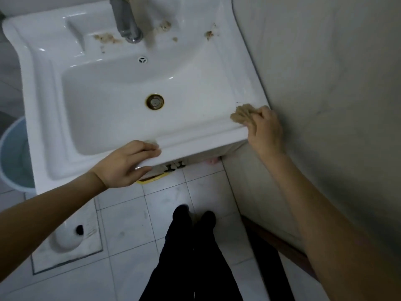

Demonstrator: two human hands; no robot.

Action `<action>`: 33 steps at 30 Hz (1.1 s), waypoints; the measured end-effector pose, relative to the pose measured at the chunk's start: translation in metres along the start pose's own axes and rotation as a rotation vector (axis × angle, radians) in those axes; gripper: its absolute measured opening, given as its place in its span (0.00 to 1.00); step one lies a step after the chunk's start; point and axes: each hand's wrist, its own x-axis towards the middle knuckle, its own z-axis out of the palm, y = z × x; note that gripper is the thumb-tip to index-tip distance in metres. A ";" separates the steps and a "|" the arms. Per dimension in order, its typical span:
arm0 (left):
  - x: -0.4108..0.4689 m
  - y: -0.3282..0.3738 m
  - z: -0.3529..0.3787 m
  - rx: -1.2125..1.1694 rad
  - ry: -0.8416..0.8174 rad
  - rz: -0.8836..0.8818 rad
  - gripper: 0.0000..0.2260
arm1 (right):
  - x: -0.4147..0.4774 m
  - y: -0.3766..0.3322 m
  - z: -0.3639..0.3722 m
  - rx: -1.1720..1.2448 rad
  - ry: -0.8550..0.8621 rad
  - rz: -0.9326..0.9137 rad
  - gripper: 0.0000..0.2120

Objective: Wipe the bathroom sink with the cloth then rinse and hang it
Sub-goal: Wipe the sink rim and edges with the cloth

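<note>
Right arm: bare forearm nearest the camera, running up the right side of the view beside the grey wall to the sink's front right corner.
Legs: dark trousers and dark footwear, seen from above on the floor below the sink's front edge.
Sink: white ceramic basin with a broad flat rim, filling the upper left of the view, its right edge against the wall.
Floor: pale square tiles with dark grout lines; a white squat-toilet pan is set into it at lower left.
Bucket: pale blue, standing on the floor beside the sink's left edge, partly cut off by the picture's edge.
Tap: grey metal spout rising from the middle of the sink's back edge.
Left hand: resting on the sink's front edge near its middle, fingers flat on the rim and thumb below; it grips nothing apart from the rim.
Right hand: curled closed around the cloth at the front right corner of the rim.
Cloth: crumpled beige wad, pressed onto the rim's front right corner, sticking out past the fingertips towards the bowl.
Drain: round brass-coloured ring at the middle of the bowl.
Overflow: small round metal fitting on the bowl's back wall, below the tap.
Dirt: brown smears along the back ledge, on both sides of the tap.
</note>
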 end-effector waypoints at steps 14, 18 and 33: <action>-0.004 -0.007 0.002 0.011 -0.001 0.027 0.20 | 0.024 0.015 -0.010 -0.059 -0.114 -0.128 0.10; -0.006 -0.008 0.003 -0.009 -0.007 0.023 0.21 | -0.001 0.013 -0.020 0.006 -0.177 -0.166 0.13; -0.008 -0.005 0.002 -0.008 -0.025 -0.010 0.20 | 0.093 0.019 0.004 -0.039 -0.315 -0.275 0.16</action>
